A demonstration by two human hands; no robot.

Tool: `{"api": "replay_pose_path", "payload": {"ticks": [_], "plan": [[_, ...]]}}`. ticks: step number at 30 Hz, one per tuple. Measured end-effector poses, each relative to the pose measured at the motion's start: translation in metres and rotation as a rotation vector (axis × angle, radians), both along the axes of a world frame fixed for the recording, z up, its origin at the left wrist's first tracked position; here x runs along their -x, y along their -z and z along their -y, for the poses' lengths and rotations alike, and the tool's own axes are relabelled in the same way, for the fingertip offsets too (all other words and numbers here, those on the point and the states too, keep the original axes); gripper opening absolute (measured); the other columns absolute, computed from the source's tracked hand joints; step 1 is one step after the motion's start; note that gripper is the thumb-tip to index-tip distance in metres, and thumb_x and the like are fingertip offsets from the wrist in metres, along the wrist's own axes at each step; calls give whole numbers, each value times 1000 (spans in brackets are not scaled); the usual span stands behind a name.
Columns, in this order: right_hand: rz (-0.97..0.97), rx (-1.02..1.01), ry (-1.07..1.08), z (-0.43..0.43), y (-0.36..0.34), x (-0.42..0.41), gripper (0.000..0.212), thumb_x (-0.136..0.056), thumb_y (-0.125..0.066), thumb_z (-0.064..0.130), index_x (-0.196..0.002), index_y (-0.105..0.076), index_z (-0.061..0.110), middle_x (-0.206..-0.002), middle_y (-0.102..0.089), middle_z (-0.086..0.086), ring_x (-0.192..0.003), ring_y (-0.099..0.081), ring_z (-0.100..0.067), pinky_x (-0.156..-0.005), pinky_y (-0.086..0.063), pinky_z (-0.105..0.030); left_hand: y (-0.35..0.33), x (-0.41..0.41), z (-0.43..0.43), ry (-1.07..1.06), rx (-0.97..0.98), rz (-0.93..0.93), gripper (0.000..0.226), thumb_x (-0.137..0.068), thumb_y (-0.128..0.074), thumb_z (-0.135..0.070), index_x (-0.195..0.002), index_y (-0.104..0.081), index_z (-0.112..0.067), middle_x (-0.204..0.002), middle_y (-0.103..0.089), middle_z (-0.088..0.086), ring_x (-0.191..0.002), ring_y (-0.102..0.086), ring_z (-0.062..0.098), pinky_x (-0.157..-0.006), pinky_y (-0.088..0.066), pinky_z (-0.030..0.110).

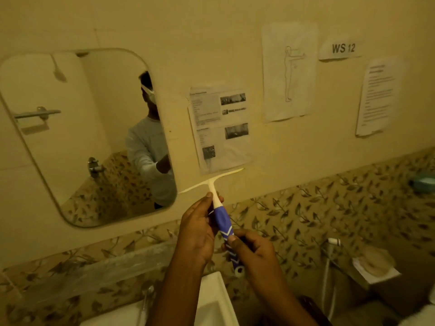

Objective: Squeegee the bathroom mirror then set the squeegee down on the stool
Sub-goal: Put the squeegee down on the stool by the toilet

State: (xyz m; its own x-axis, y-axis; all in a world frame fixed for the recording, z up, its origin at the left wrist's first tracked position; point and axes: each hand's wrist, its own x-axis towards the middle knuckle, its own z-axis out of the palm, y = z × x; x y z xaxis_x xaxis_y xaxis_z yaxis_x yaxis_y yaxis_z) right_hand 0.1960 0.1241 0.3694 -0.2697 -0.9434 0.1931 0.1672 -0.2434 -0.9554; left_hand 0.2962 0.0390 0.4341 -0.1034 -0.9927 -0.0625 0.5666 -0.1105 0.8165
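Dim light with a heavy yellow-amber cast fills the view; its source cannot be told. The upper wall (188, 31) and the mirror (58, 142) read brightest, while the lower corners sink toward black — the bottom right most of all. Wide-angle distortion bows the mirror's edges and bends the leaf-pattern tiles (317, 208) upward at the right. Focus is soft throughout: small print on the taped sheets (221, 128) is illegible, only the "WS 12" label (342, 48) reads, and the blade of the squeegee (221, 215) smears faintly.
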Motion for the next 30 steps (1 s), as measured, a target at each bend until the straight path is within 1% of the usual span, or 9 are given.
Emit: {"api": "replay_pose_path", "payload": {"ticks": [3,6,10,14,21,23,25,28,30], "plan": [[37,-69,69,-9,21,37,15,-103,-66,15,-96,-80,16,-87,-80,-9,-74,-74,-18,-69,-60,-30,20,38,0,69,-68,49,16,-99,-60,-12,-100,-72,-2,-81,-77,9,-67,-75,16,-57,-59,28],[98,-164,97,-21,52,78,13,-103,-66,15,-100,-79,16,-86,-79,-6,-71,-72,-13,-64,-58,-26,50,82,-3,117,-97,106,13,-97,-62,-8,-97,-71,1,-73,-75,10,-61,-73,18,-55,-60,30],[88,-263,151,-43,103,143,22,-104,-65,14,-92,-81,25,-87,-80,-3,-70,-72,-14,-57,-55,-23,110,147,-12,164,-183,201,11,-96,-65,-10,-99,-72,-1,-73,-75,9,-62,-73,17,-54,-59,29],[20,-426,173,-60,178,208,15,-103,-68,19,-94,-80,19,-93,-80,-11,-81,-77,-30,-73,-61,-42,192,205,-21,219,-318,276,11,-93,-69,-10,-101,-71,-3,-78,-76,10,-66,-74,19,-57,-60,31],[-65,-699,89,-60,332,280,14,-105,-67,25,-106,-77,16,-98,-81,-6,-91,-79,-30,-83,-64,-47,358,270,-24,189,-514,373,4,-95,-68,-11,-97,-71,-10,-84,-78,9,-75,-75,19,-67,-62,34],[-86,-752,92,-53,374,289,12,-104,-68,21,-103,-78,15,-94,-81,-5,-86,-79,-22,-74,-65,-35,403,282,-20,155,-549,415,5,-95,-68,-9,-98,-72,-9,-90,-77,12,-83,-75,24,-74,-62,40],[-113,-799,111,-47,413,294,13,-104,-69,20,-96,-79,19,-85,-81,3,-72,-76,-7,-59,-56,-17,446,291,-15,138,-591,484,6,-96,-67,-10,-96,-72,-11,-95,-75,13,-89,-73,28,-80,-62,43],[-122,-876,106,-36,469,297,24,-106,-64,19,-91,-79,7,-81,-78,-10,-67,-71,-15,-52,-51,-16,504,296,-6,149,-630,558,7,-98,-65,-10,-97,-72,-11,-88,-73,8,-80,-71,22,-65,-61,32],[-103,-940,66,-31,502,296,31,-110,-56,13,-85,-74,6,-71,-75,-3,-61,-68,-11,-50,-48,-13,539,299,-2,177,-630,584,11,-99,-63,-11,-92,-71,-13,-86,-71,8,-76,-69,21,-59,-58,28]]}}
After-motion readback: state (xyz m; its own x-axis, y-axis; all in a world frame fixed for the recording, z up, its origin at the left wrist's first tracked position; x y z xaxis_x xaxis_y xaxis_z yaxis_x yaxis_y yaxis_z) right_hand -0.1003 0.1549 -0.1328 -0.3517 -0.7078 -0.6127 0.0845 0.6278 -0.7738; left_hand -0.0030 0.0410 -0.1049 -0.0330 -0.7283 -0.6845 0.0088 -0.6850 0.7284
